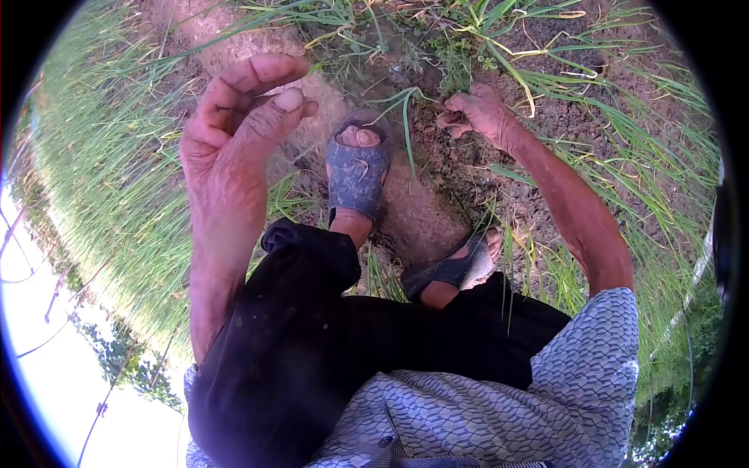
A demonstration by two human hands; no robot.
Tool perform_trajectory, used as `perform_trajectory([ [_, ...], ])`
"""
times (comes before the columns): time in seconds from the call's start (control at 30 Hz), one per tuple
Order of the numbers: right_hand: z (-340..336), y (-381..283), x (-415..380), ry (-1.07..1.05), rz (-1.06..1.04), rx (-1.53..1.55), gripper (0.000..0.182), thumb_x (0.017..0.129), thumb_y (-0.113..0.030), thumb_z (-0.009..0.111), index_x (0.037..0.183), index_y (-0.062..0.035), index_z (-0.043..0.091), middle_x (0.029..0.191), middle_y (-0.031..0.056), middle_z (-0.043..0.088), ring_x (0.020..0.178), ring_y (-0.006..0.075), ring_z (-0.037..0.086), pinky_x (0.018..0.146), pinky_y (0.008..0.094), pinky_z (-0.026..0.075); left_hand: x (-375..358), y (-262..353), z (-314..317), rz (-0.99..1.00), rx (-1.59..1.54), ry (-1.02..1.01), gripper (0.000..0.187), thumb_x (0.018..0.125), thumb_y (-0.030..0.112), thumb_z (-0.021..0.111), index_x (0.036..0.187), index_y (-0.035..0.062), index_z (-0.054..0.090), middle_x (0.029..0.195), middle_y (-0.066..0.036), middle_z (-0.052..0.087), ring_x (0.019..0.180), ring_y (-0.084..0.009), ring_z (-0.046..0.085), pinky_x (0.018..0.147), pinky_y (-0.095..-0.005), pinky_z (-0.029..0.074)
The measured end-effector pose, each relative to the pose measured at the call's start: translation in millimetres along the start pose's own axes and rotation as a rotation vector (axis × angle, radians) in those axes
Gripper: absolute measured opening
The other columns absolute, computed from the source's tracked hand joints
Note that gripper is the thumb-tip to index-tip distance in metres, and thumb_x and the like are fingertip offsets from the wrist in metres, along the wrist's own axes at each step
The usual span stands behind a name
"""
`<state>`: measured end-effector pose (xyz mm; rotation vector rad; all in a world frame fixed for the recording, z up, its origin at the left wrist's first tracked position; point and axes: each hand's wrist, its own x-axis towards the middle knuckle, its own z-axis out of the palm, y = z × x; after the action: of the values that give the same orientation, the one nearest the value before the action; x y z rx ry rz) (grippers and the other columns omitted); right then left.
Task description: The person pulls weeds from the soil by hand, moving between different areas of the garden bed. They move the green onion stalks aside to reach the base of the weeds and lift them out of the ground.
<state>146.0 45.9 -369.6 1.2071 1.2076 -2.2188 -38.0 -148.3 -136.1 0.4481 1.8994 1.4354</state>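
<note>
My left hand (234, 140) is raised at the left, above the ground and beside my knee. Its fingers curl loosely, with a gap between thumb and forefinger, and nothing shows in it. Lower down, at the soil on the right, my right hand (482, 118) has its fingers bent together among small green weeds (452, 66). Whatever those fingers grip, if anything, is hidden. Long onion-like leaves (515, 70) arch just above and beside that hand. A thin green plant (407, 109) bends over between it and my sandalled foot.
A dusty dark sandal (357, 175) stands on bare damp soil (417, 207), with the other sandal (445, 269) closer to me. Dense green leaves (109, 171) fill the left side; more rows (632, 140) grow at the right. Thin bare twigs (58, 292) rise at the lower left.
</note>
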Motion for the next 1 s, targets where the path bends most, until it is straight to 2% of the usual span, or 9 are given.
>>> perform_trajectory([
  [0.03,10.5,6.3,-13.2,-0.020,-0.068,-0.050,0.027,0.089,-0.014,0.063,0.110,0.0026,0.058,0.097,0.0143,0.065,0.075,0.0203,0.067,0.053,0.0291,0.057,-0.3,-1.1,-0.1,0.004,-0.019,0.005,0.028,0.092,0.005,0.060,0.119,-0.0010,0.058,0.120,-0.015,0.063,0.096,-0.0175,0.063,0.087,-0.0306,0.051],
  [0.13,37.5,28.6,-5.5,-0.124,-0.122,-0.436,0.026,0.091,-0.012,0.059,0.114,-0.0004,0.060,0.098,0.0120,0.066,0.077,0.0185,0.068,0.061,0.0310,0.059,-0.7,0.6,-0.3,0.019,-0.065,0.028,0.028,0.092,0.005,0.059,0.119,-0.0008,0.058,0.120,-0.016,0.063,0.095,-0.0174,0.063,0.087,-0.0304,0.051],
  [0.17,53.5,12.9,-11.9,-0.050,-0.198,-0.744,0.031,0.087,-0.006,0.057,0.118,-0.0024,0.060,0.104,0.0117,0.066,0.087,0.0214,0.068,0.075,0.0336,0.058,-2.0,0.3,-0.9,0.016,-0.078,0.038,0.027,0.092,0.005,0.059,0.119,-0.0007,0.058,0.120,-0.016,0.063,0.095,-0.0174,0.063,0.087,-0.0304,0.051],
  [0.27,65.7,30.8,32.7,0.174,-1.035,-1.000,0.041,0.080,-0.002,0.060,0.121,-0.0031,0.060,0.110,0.0133,0.065,0.098,0.0272,0.065,0.087,0.0359,0.054,-4.0,-4.9,-3.0,0.016,-0.078,0.050,0.027,0.092,0.004,0.059,0.119,-0.0006,0.057,0.120,-0.016,0.063,0.095,-0.0171,0.063,0.087,-0.0300,0.051],
  [0.3,76.0,31.6,39.5,0.221,-1.051,-1.003,0.046,0.077,0.000,0.058,0.122,-0.0074,0.061,0.111,0.0167,0.064,0.106,0.0325,0.060,0.088,0.0369,0.053,-5.0,-5.7,-3.2,0.018,-0.077,0.055,0.028,0.092,0.004,0.059,0.119,-0.0006,0.057,0.120,-0.016,0.063,0.095,-0.0171,0.063,0.087,-0.0301,0.051],
  [0.43,96.5,4.6,31.3,0.094,-0.907,-1.003,0.045,0.076,0.001,0.061,0.119,-0.0131,0.064,0.110,0.0106,0.062,0.099,0.0311,0.063,0.084,0.0358,0.053,-10.4,-6.0,-7.0,0.024,-0.092,0.088,0.028,0.092,0.002,0.059,0.119,-0.0008,0.057,0.120,-0.016,0.063,0.095,-0.0168,0.063,0.088,-0.0300,0.052],
  [0.73,101.4,-2.3,42.6,-0.037,-1.081,-0.887,0.027,0.077,-0.010,0.067,0.104,-0.0105,0.066,0.104,0.0073,0.062,0.090,0.0278,0.064,0.075,0.0337,0.053,-9.6,-4.0,-7.6,-0.015,-0.148,0.117,0.026,0.089,-0.001,0.061,0.114,-0.0010,0.059,0.116,-0.013,0.064,0.095,-0.0162,0.062,0.087,-0.0301,0.052],
  [0.9,103.6,6.6,52.6,0.185,-1.232,-1.246,0.027,0.084,-0.021,0.058,0.107,-0.0077,0.052,0.095,0.0114,0.053,0.086,0.0324,0.063,0.068,0.0395,0.055,-7.2,-3.5,-5.8,-0.046,-0.121,0.124,0.024,0.088,0.001,0.062,0.112,-0.0009,0.059,0.114,-0.011,0.064,0.095,-0.0157,0.062,0.088,-0.0300,0.051],
  [1.0,106.2,7.0,57.8,0.191,-1.123,-1.331,0.024,0.083,-0.017,0.055,0.105,-0.0078,0.052,0.097,0.0122,0.054,0.086,0.0316,0.063,0.068,0.0381,0.055,-6.4,-4.8,-5.7,-0.057,-0.108,0.123,0.024,0.089,0.002,0.062,0.112,-0.0006,0.059,0.114,-0.011,0.064,0.095,-0.0153,0.063,0.088,-0.0300,0.051],
])
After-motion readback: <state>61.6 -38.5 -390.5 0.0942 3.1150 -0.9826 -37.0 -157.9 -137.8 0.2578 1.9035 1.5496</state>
